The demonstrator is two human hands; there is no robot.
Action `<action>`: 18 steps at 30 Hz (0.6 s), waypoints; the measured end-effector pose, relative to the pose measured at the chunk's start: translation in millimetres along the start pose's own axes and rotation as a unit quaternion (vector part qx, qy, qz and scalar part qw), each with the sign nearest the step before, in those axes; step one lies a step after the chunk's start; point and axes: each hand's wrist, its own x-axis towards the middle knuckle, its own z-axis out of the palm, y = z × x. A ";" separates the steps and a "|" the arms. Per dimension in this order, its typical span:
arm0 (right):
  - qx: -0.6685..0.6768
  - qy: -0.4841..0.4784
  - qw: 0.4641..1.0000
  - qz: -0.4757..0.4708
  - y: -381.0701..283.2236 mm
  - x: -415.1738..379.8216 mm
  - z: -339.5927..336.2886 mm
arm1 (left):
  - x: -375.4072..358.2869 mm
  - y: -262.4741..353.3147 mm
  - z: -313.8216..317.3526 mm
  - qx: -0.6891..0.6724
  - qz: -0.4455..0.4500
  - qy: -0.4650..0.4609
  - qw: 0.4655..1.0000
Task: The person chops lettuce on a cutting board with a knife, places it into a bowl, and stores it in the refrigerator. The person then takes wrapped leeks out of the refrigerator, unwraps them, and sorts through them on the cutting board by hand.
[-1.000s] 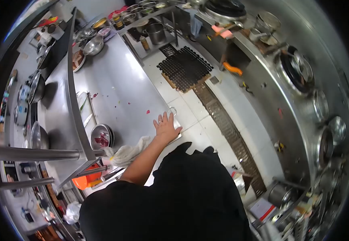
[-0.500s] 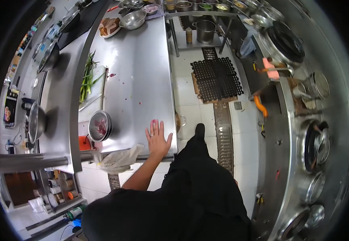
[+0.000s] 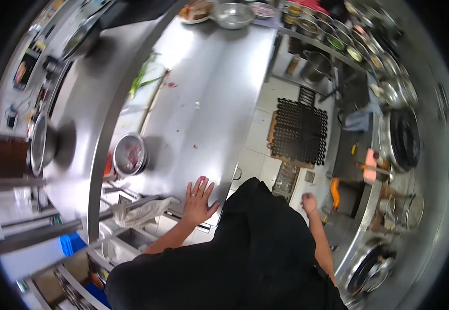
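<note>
My left hand (image 3: 198, 204) lies flat at the near right corner of the steel table (image 3: 203, 103), its fingers spread and nothing in it. A reddish mark shows on one fingertip. Low on my right, over the floor, hangs my right hand (image 3: 308, 201) with its fingers curled in; no object shows in it. To the left of my left hand stands a small stack of metal bowls (image 3: 131, 153), the top one holding pieces of raw meat. Behind the bowls, a pale cutting board (image 3: 144, 98) bears green stalks (image 3: 146, 80). Small red scraps dot the tabletop.
A pale cloth (image 3: 144, 213) hangs at the table's near edge. At the far end are a plate of meat (image 3: 196, 11) and a metal bowl (image 3: 233, 15). A black rubber mat (image 3: 301, 132) covers part of the floor; a stove counter (image 3: 361, 206) runs along the right.
The view has turned and shifted, so the table appears lower and slanted. My right hand has come into view. My left hand stays spread on the table corner.
</note>
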 end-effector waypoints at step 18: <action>-0.178 -0.155 0.720 -0.653 -703.4 160.6 140.1 | 86.5 31.1 25.7 -0.053 -0.442 0.376 0.813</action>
